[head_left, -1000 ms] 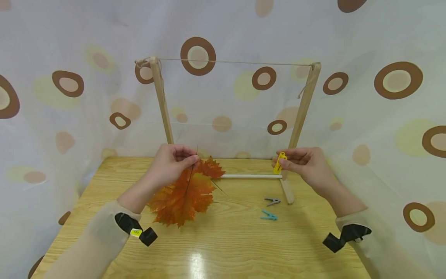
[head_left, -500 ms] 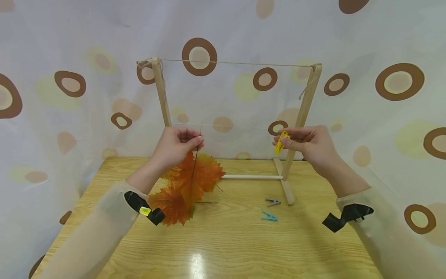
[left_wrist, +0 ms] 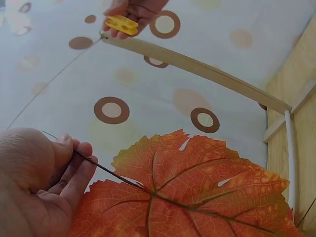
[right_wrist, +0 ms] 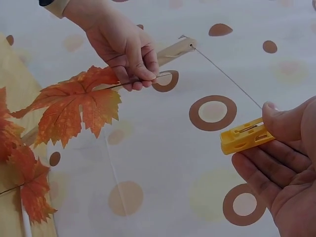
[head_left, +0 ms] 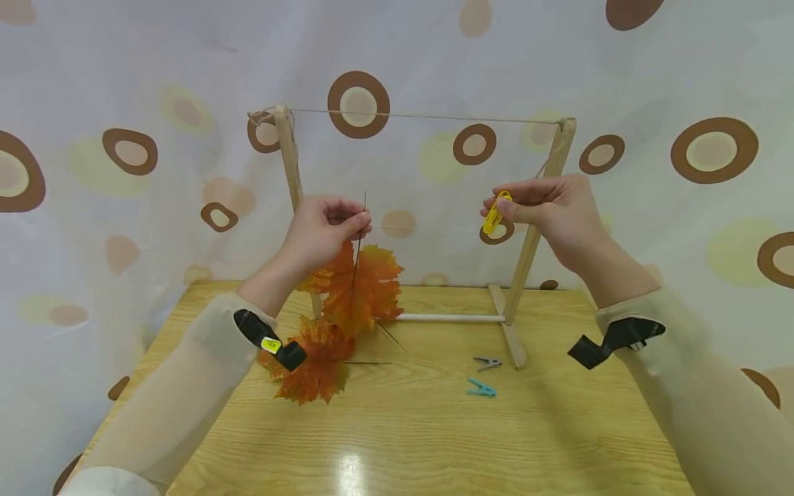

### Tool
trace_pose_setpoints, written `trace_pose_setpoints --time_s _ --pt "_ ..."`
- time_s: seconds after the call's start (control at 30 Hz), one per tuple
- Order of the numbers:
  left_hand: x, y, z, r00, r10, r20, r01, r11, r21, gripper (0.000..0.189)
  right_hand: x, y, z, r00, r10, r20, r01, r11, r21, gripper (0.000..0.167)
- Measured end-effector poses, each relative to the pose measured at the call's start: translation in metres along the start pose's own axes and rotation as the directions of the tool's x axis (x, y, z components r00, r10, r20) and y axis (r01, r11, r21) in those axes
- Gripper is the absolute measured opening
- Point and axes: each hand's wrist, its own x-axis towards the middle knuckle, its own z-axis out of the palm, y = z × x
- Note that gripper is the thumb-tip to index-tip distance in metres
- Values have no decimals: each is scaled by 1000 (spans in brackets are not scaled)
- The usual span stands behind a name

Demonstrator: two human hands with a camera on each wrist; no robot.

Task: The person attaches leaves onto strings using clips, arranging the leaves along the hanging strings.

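My left hand [head_left: 329,231] pinches the thin dark stem of an orange maple leaf [head_left: 366,286] between thumb and fingers. The leaf hangs below the hand, its veins plain in the left wrist view. Between the thumb and fingers of my right hand [head_left: 548,207] is a yellow clothespin [head_left: 496,213], its jaws pointing down and left. Both hands are raised in front of a wooden frame, below the string [head_left: 428,116] tied across its top. Another orange leaf [head_left: 316,365] lies on the table under the hanging one, and loose stems show beside it.
A wooden post [head_left: 288,155] stands at the left and a second post [head_left: 524,269] at the right, joined low down by a white rod [head_left: 453,317]. On the wooden table [head_left: 403,434] lie a grey clothespin [head_left: 488,362] and a blue clothespin [head_left: 481,388]. A patterned cloth hangs behind.
Both hands have risen toward the string, the left carrying the leaf up off the table and the right bringing the yellow clothespin. The lower leaf has come into fuller view.
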Motion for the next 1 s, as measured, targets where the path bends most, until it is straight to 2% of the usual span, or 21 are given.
trace_pose_setpoints --time_s 0.2,0.37,0.53,0.67,0.77,0.9,1.0 --pt "9 5 -2 1000 5 -25 -4 1000 31 17 15 -12 5 1000 -29 8 29 999 34 16" --pt "17 9 -1 999 27 -41 -26 999 23 18 27 -22 10 1000 -31 3 31 999 30 16" --pt "23 14 -1 998 46 -49 -45 999 20 16 41 -34 16 999 -33 6 33 999 7 17" --pt "29 19 0 996 62 -70 -61 998 17 17 52 -45 23 999 -44 0 44 998 -40 23" --pt "33 24 1 993 73 -91 -72 997 14 17 61 -54 30 999 -48 8 49 998 -40 26" --pt "36 29 3 992 60 -114 -63 998 -23 18 73 -63 39 998 -55 5 55 998 -39 25" --pt "40 30 3 990 49 -129 -57 997 -54 22 82 -68 46 998 -64 -10 63 995 -82 19"
